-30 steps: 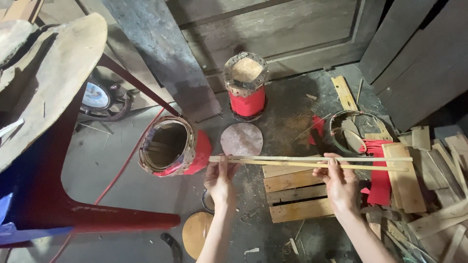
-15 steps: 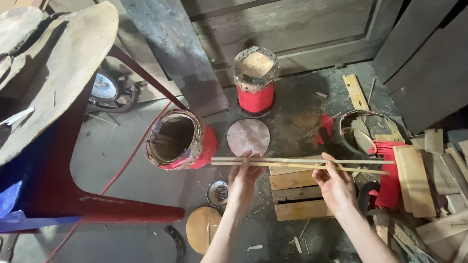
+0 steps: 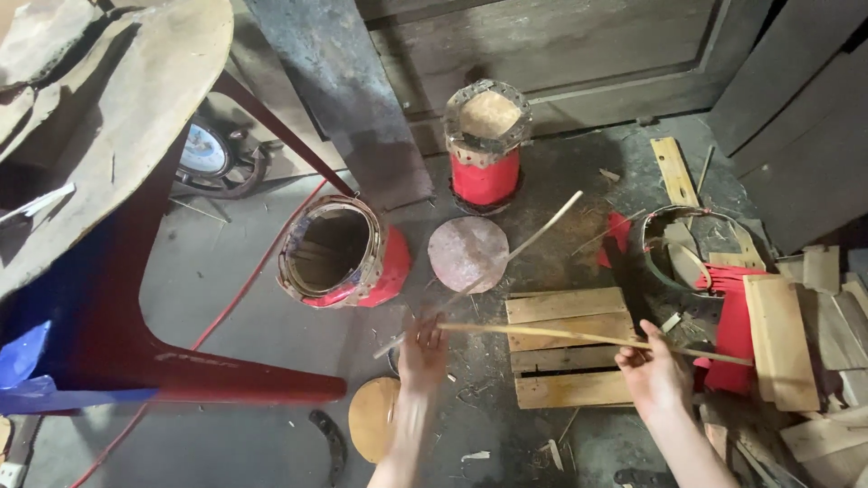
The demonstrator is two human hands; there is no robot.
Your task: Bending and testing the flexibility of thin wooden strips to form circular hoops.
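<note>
Two thin pale bamboo strips were in hand. One long bamboo strip [image 3: 597, 339] lay near level, running from the left hand [image 3: 423, 348] across to 3 o'clock, past the right hand [image 3: 653, 372]. The second bamboo strip [image 3: 506, 262] angled up toward 1 o'clock from the left hand, its tip over the floor near the round brown disc [image 3: 467, 254].

Left hand was blurred; fingers looked curled round the strip ends, but I couldn't tell how tightly. Right hand was closed on the level strip, pinching it from below, probably to keep it steady while the other strip swung free.

Under the strips sat a small slatted wooden pallet [image 3: 570, 357], likely a work surface. At 11 o'clock of the hands lay a woven cylinder frame with red paper, on its side [image 3: 339, 253], its open mouth facing the camera. At 12 o'clock stood an upright red-wrapped woven cylinder [image 3: 486, 145]. At 3 o'clock was a heap of wooden offcuts [image 3: 796, 343] with red paper. A red metal table leg [image 3: 181, 361] stood at 9 o'clock.
</note>
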